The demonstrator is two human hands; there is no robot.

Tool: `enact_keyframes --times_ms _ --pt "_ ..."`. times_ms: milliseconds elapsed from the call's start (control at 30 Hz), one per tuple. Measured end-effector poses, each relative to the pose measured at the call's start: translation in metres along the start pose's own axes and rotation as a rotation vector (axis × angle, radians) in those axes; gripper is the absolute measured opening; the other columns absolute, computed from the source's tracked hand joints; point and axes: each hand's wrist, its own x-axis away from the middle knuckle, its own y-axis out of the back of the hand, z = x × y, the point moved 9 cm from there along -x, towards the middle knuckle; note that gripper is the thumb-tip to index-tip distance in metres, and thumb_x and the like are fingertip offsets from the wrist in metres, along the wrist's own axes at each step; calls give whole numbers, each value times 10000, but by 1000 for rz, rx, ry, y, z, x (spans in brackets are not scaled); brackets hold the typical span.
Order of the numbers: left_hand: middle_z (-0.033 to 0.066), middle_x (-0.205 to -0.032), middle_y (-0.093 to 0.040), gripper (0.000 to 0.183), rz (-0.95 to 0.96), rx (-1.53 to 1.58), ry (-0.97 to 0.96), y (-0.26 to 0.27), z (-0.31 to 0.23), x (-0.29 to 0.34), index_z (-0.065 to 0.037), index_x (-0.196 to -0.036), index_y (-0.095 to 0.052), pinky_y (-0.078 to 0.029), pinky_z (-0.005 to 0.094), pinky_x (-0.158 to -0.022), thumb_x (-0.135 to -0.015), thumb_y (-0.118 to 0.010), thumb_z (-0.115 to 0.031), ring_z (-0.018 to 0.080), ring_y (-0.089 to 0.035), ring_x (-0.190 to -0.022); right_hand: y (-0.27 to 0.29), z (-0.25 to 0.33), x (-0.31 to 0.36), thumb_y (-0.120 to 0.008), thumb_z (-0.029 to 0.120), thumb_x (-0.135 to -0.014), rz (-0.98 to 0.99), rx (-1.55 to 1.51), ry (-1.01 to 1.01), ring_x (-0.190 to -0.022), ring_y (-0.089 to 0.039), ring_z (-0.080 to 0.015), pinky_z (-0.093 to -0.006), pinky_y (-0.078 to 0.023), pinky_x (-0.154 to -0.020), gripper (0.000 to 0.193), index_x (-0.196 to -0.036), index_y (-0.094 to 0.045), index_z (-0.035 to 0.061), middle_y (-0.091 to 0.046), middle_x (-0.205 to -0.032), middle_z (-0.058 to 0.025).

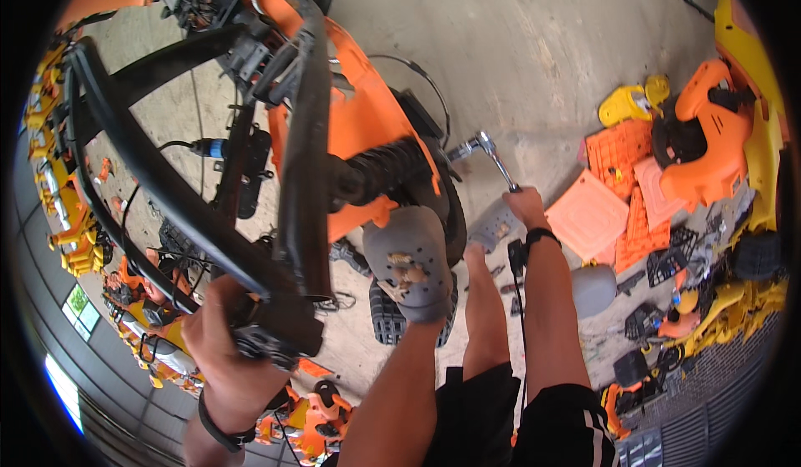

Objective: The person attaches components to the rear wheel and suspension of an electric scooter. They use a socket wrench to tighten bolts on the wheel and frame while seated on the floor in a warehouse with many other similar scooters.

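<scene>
A black tubular frame [175, 171] with orange panels [367, 121] fills the left side, part of a small vehicle. At its near end, my left hand [229, 342] is closed round a black part of the frame; some fingers are hidden. My right hand [526, 206] grips the handle of a chrome ratchet wrench [499, 164]. The wrench's socket end points left, beside the vehicle's wheel [455, 225]; whether it sits on a bolt I cannot tell. One foot in a grey clog [406, 258] rests against the wheel, near a black coil-spring shock absorber [380, 171].
Orange plastic panels [588, 217] lie on the concrete floor [534, 50] to the right, beside an orange body shell [709, 146] and yellow parts [626, 106]. Black cables [198, 116] hang around the frame. Several orange and yellow vehicle parts stand along the left edge.
</scene>
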Motion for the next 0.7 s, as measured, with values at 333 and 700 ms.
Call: enact_keyframes --times_ms 333,700 --pt "139 -798 -663 407 9 74 7 -3 -19 -23 -5 -966 -601 -520 334 -597 -605 -769 -88 284 -666 -676 6 -4 -8 -628 266 -647 13 -15 16 -671 -620 -311 -399 -471 -652 323 -727 -620 -46 -627 -701 -218" --pt "138 -799 -673 416 5 48 9 -4 -14 -18 -4 -977 -591 -533 307 -624 -621 -782 -103 258 -683 -698 0 -1 2 -595 287 -672 54 59 -77 -880 -630 -374 -416 -488 -791 346 -859 -679 8 -651 -881 -244"
